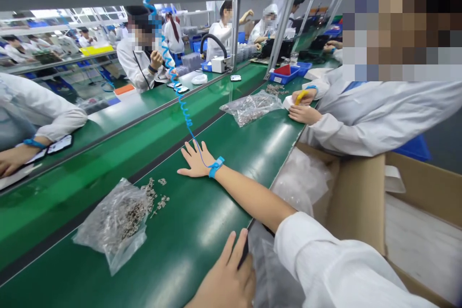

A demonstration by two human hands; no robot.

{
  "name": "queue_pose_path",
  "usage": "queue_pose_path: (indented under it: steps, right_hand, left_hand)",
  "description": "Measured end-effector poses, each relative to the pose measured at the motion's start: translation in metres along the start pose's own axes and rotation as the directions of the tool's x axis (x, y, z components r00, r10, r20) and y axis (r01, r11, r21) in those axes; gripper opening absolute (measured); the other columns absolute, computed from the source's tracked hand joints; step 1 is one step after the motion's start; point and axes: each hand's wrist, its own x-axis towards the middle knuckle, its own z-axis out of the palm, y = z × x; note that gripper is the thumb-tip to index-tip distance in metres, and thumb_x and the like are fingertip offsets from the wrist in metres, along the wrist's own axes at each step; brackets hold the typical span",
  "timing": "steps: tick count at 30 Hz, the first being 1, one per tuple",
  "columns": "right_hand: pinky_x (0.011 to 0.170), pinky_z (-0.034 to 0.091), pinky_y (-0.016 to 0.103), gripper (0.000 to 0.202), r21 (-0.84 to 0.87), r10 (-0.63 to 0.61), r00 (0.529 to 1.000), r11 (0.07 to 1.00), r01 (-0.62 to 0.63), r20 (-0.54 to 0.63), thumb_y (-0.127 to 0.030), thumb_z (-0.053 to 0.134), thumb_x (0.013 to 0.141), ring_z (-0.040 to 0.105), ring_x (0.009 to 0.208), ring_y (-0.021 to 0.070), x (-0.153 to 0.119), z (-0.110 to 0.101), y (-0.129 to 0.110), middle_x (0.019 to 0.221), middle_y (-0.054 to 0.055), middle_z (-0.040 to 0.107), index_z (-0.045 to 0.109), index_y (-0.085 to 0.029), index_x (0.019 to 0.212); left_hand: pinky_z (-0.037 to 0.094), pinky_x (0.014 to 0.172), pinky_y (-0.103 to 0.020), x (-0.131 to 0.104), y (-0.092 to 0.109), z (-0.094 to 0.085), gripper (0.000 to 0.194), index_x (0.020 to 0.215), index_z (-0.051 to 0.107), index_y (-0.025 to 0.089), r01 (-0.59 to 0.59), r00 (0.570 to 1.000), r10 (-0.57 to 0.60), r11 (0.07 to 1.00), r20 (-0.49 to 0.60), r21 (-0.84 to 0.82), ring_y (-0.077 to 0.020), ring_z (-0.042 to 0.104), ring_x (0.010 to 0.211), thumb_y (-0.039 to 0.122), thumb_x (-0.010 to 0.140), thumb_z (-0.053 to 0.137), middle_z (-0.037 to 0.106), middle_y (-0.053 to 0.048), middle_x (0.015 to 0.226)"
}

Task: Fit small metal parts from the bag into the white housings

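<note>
My right hand [197, 160] lies palm down on the green work surface [202, 211], fingers spread and holding nothing. Around its wrist is a blue strap [216, 167], joined to a coiled blue cord [185, 113] that hangs from above. At the bottom, my left hand [229, 276] rests at the near edge of the surface, with two fingers stretched out and the others partly bent over the edge; no object shows in it. Left of my hands sits a clear plastic bag [115, 221] of small metal parts, with loose parts [153, 195] spilling beside it.
Another bag of parts [252, 106] lies further up the surface, near a co-worker's hands [305, 113] holding something yellow. Blue bins [285, 75] stand beyond. An open cardboard box [361, 197] and clear plastic [301, 178] are at right. A person's arm [39, 142] rests across the left side.
</note>
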Motion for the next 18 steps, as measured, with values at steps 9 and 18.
queue_pose_path:
  steps: [9,18]
  right_hand:
    - [0.124,0.018,0.067,0.097,0.043,0.036,0.996,0.999,-0.033,-0.076,-0.079,0.051,0.091,0.016,0.156,0.0512,-0.006,-0.004,-0.005,0.169,0.029,0.02,0.042,-0.006,0.156]
    - [0.108,0.037,0.057,0.073,0.002,-0.028,0.993,1.0,0.029,-0.115,-0.074,0.046,0.097,0.045,0.128,0.0379,-0.011,-0.013,-0.008,0.145,0.021,0.053,0.057,-0.014,0.138]
  left_hand:
    - [0.062,0.09,-0.042,-0.006,-0.015,-0.026,0.027,0.109,0.077,0.02,0.222,0.907,-0.265,0.961,-0.327,-0.163,-0.0271,0.07,0.111,0.03,0.088,0.061,0.074,-0.015,0.117]
    - [0.054,0.094,-0.052,-0.014,-0.045,-0.029,0.038,0.12,0.06,0.014,0.368,0.884,-0.39,0.921,-0.26,-0.13,-0.0319,0.059,0.113,0.021,0.084,0.066,0.058,-0.02,0.123]
